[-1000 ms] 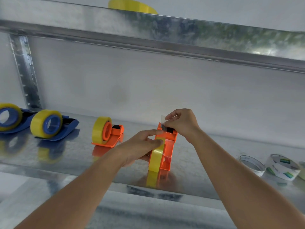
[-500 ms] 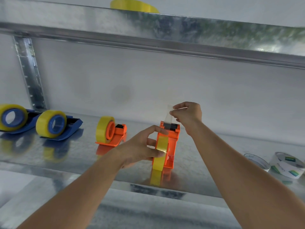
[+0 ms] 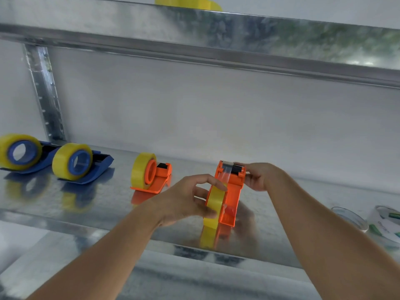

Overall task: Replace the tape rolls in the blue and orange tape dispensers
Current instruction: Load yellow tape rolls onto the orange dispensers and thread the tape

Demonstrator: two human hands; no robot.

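Observation:
An orange tape dispenser (image 3: 232,191) stands on the metal shelf (image 3: 108,204), its cutter end pointing away from me. A yellow tape roll (image 3: 214,202) sits in it. My left hand (image 3: 186,198) grips that roll from the left side. My right hand (image 3: 258,175) holds the cutter end, with clear tape lying across the blade. A second orange dispenser (image 3: 152,174) with a yellow roll stands to the left. Two blue dispensers (image 3: 81,163) (image 3: 21,153), each with a yellow roll, stand at the far left.
Empty white tape cores (image 3: 350,218) (image 3: 387,224) lie on the shelf at the right. A yellow roll (image 3: 188,2) rests on the upper shelf. A perforated metal upright (image 3: 44,92) stands at the back left. The shelf's front edge is just below my forearms.
My right hand came down from holding the tape end above the cutter and now grips the cutter end, with tape laid over the blade. My left hand stays on the roll.

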